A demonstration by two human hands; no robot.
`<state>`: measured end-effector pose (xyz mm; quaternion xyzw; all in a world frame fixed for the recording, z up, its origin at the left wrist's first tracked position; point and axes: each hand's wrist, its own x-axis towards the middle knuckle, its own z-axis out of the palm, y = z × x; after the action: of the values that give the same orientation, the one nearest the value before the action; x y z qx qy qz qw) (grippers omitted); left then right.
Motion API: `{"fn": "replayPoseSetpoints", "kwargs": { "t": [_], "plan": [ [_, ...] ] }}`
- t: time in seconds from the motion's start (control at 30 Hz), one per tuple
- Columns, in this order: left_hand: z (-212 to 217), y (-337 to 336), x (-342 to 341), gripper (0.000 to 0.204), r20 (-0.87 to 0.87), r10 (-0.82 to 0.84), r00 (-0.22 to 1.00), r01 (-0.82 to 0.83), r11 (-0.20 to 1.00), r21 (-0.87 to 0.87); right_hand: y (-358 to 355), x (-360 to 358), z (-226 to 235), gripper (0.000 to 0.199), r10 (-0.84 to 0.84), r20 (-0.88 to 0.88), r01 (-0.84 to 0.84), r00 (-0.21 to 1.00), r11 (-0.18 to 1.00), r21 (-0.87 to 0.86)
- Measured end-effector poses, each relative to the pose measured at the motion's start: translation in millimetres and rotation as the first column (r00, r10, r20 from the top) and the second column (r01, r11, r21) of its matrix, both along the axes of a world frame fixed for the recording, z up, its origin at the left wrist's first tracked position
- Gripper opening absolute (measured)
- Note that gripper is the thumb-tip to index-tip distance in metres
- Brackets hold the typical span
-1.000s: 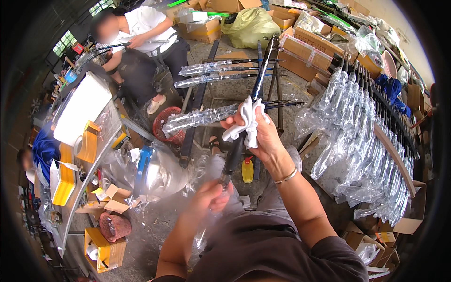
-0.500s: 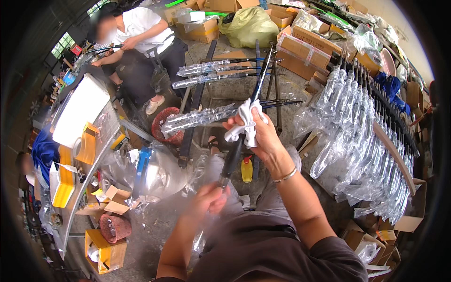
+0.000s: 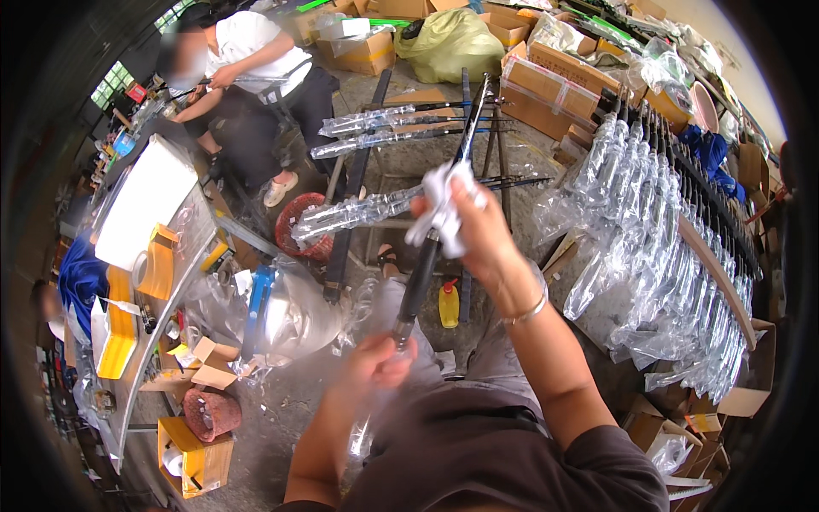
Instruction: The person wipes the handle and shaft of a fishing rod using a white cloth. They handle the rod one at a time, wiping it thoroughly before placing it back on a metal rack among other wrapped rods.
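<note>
Inspector: Rod [image 3: 426, 264] first. You hold a long dark rod with a black handle, tilted, its thin end pointing up and away from you toward the metal rack [image 3: 401, 145].

Operator: And where do my hands sit on it?

Inspector: Your left hand [image 3: 375, 363] is at the butt end, low and close to your body; its grip is closed around the very bottom of the handle, though the hand is blurred, so you cannot count on finer detail. Your right hand [image 3: 473, 226] is higher up, well apart from the left, where the black handle gives way to the thin shaft. Its grip is closed on a white cloth [image 3: 444, 209], and the cloth is wrapped against the rod. So the rod runs through both grips, the cloth between your right fingers and the shaft.

Operator: What lies about?

Inspector: Beyond your right hand, wrapped rods in clear plastic sleeves [image 3: 375, 209] lie across the rack. To your right a long row of bagged rods [image 3: 657, 230] leans together, touching one another. Directly below the rod, on the floor, stands a small yellow bottle [image 3: 449, 303]. A red basket [image 3: 303, 226] stands near the rack's left end. On your left runs a desk [image 3: 153, 341] carrying yellow boxes [image 3: 119, 333] and a white block [image 3: 145, 200]. Another person [image 3: 256, 77] sits beyond the desk, hands on a rod of their own.
</note>
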<state>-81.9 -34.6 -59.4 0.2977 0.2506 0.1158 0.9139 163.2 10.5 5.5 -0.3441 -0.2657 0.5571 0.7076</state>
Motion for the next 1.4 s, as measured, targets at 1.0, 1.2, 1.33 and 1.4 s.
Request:
{"fn": "replayPoseSetpoints", "kwargs": {
  "t": [1.0,1.2,1.33,1.4],
  "plan": [
    [23,10,58,0.022,-0.153,0.735,0.66,0.261,-0.034,0.965,-34,-61,-42,0.031,-0.197,0.571,0.143,0.797,0.98,0.138],
    [9,19,54,0.022,-0.136,0.614,0.777,-0.015,0.235,0.972,-39,-49,-47,0.03,-0.058,0.743,-0.021,0.667,0.995,0.097],
    [8,28,39,0.03,-0.049,0.289,0.956,-0.216,0.806,0.551,-44,-32,-34,0.034,0.035,0.798,-0.194,0.601,0.976,0.103],
    [13,29,33,0.042,0.117,0.147,0.982,-0.176,0.941,0.288,-35,-7,-46,0.036,0.023,0.901,-0.32,0.433,0.938,0.13]
  ]
}}
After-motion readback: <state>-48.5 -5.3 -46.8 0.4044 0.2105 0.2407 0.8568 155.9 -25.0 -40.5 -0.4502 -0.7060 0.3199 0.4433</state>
